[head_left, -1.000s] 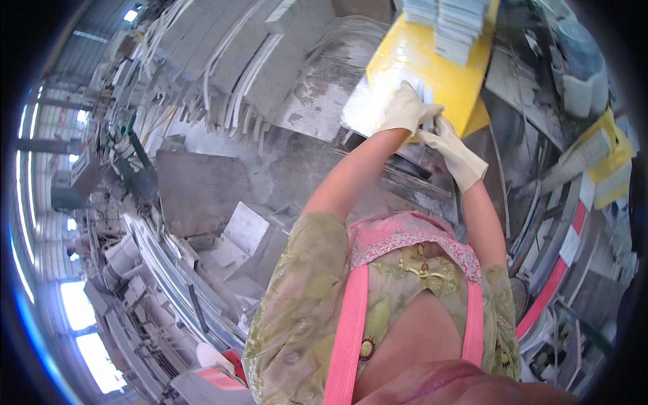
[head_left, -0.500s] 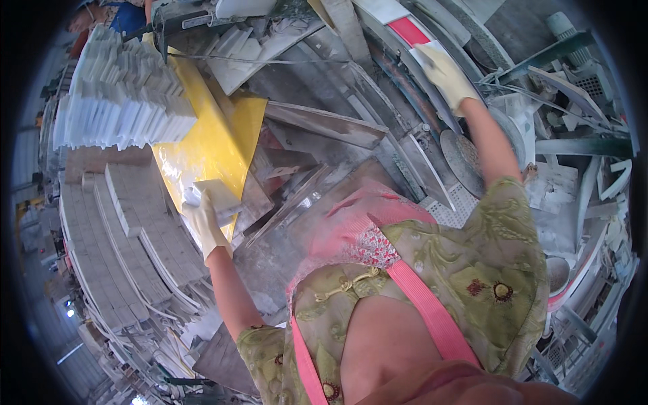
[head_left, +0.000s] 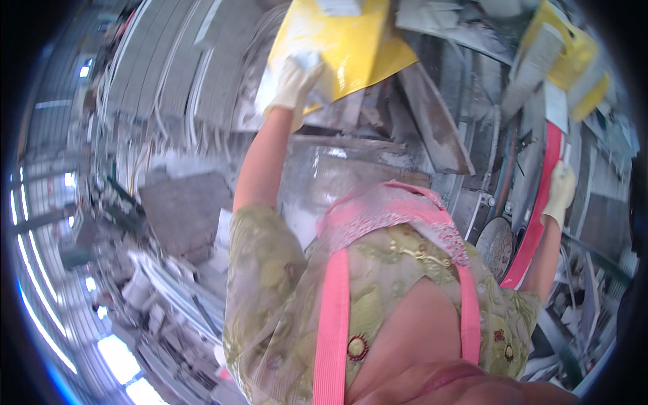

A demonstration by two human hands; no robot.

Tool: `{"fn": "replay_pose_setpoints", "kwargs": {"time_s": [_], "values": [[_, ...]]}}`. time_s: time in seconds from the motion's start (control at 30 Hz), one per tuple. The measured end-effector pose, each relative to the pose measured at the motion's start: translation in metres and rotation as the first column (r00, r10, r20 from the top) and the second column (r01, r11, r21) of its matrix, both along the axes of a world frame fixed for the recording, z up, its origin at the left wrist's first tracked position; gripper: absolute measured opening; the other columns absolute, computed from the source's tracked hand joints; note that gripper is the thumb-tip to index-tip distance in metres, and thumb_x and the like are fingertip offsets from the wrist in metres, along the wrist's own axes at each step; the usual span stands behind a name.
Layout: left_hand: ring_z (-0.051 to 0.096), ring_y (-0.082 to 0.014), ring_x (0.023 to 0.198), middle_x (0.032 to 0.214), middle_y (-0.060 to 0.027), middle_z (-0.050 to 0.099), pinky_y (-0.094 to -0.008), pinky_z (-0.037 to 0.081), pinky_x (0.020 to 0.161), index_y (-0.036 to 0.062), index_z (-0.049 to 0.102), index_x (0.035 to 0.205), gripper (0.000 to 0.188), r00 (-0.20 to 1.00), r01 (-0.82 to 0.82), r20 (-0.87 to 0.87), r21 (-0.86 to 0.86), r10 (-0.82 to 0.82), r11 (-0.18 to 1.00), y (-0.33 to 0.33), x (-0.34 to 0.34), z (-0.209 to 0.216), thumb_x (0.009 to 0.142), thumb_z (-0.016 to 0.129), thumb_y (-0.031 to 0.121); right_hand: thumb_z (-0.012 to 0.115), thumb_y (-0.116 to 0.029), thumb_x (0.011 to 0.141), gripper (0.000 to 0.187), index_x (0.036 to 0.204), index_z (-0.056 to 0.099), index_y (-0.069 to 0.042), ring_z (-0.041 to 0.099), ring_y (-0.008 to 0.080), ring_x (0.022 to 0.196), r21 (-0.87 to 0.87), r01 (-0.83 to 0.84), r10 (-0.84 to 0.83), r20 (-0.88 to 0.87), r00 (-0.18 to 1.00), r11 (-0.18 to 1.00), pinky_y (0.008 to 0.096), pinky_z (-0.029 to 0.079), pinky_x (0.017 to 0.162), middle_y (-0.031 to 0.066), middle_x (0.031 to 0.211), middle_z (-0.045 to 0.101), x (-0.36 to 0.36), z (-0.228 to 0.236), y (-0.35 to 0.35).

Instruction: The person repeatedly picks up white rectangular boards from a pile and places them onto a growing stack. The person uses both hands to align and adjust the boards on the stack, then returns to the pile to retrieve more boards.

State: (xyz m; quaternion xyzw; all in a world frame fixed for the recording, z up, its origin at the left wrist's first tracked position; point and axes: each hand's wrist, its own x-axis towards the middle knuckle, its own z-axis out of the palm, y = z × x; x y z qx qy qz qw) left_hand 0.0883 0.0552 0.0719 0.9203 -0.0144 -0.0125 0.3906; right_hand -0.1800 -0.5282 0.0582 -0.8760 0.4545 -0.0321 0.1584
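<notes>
My left hand (head_left: 295, 88), in a pale glove, reaches forward onto a glossy yellow sheet (head_left: 351, 57). Its fingers are closed on a whitish tile (head_left: 311, 61), blurred and partly covered by the hand. Out to the right, my gloved right hand (head_left: 560, 192) is beside a long red belt (head_left: 538, 219). Its fingers are bent around a thin pale slab (head_left: 566, 152), seen nearly edge-on. Farther up the belt lies a flat white tile (head_left: 555, 102).
More pale tiles (head_left: 339, 5) rest at the sheet's far end. Long grey slabs (head_left: 152, 67) are stacked at the left. A round dusty disc (head_left: 495, 244) sits beside the belt. Yellow-covered machine parts (head_left: 574, 61) stand far right. A board (head_left: 185, 212) lies at the lower left.
The view has swung left, so the yellow sheet appears farther right. My right hand has come back closer to me along the belt, and more red belt shows. My left hand stays on the tile.
</notes>
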Motion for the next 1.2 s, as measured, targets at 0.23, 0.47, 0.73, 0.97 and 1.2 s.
{"fn": "replay_pose_setpoints", "kwargs": {"time_s": [0.23,0.47,0.73,0.97,1.2], "values": [[0.071,-0.0360,0.100,0.122,-0.0288,0.063,-0.0419,0.061,0.067,-0.0097,0.043,0.135,0.072,0.954,-0.142,-0.283,-0.153,0.094,0.978,-0.013,-0.008,0.020,0.088,0.077,0.033,0.052,-0.034,0.106,0.041,0.124,0.066,0.001,0.064,0.0211,0.106,0.089,-0.759,0.372,0.831,0.414,0.645,0.0360,0.047,0.098,0.0104,0.117,0.069,0.114,-0.029,0.212],[0.063,-0.0325,0.116,0.130,-0.0208,0.064,-0.0406,0.048,0.104,-0.0042,0.056,0.136,0.078,0.998,-0.057,-0.002,-0.078,0.057,0.995,0.007,0.002,-0.008,0.086,0.078,0.052,0.061,-0.046,0.102,0.057,0.140,0.053,-0.005,0.064,0.0169,0.100,0.603,-0.795,-0.042,0.798,0.602,0.066,0.0315,0.053,0.084,0.0098,0.129,0.060,0.222,-0.035,0.452],[0.038,-0.0386,0.148,0.160,-0.0302,0.035,-0.0394,0.033,0.120,-0.0074,0.022,0.159,0.112,0.988,-0.126,-0.062,0.208,0.142,0.970,-0.017,-0.022,0.014,0.080,0.080,0.047,0.065,-0.055,0.093,0.063,0.140,0.062,-0.014,0.053,0.0362,0.133,0.196,-0.922,0.638,0.673,0.375,0.335,0.0461,0.041,0.111,0.0220,0.143,0.058,0.214,-0.065,0.295],[0.039,-0.0379,0.147,0.160,-0.0257,0.037,-0.0402,0.031,0.121,0.0029,0.020,0.163,0.104,0.972,-0.189,-0.103,0.192,0.211,0.963,-0.015,-0.027,0.010,0.085,0.076,0.043,0.056,-0.042,0.095,0.044,0.113,0.068,-0.003,0.063,0.0431,0.108,-0.332,-0.070,0.263,0.583,0.769,0.941,0.0524,0.049,0.093,0.0224,0.114,0.069,0.164,-0.043,0.010],[0.039,-0.0376,0.147,0.158,-0.0267,0.039,-0.0412,0.033,0.120,0.0009,0.026,0.161,0.104,0.986,-0.165,0.037,0.192,0.160,0.968,0.018,-0.009,-0.017,0.080,0.081,0.037,0.071,-0.062,0.082,0.077,0.139,0.057,-0.012,0.046,0.0277,0.131,-0.296,0.062,-0.021,0.140,0.990,0.953,0.0506,0.035,0.107,0.0099,0.132,0.060,0.199,-0.057,-0.087]]}}
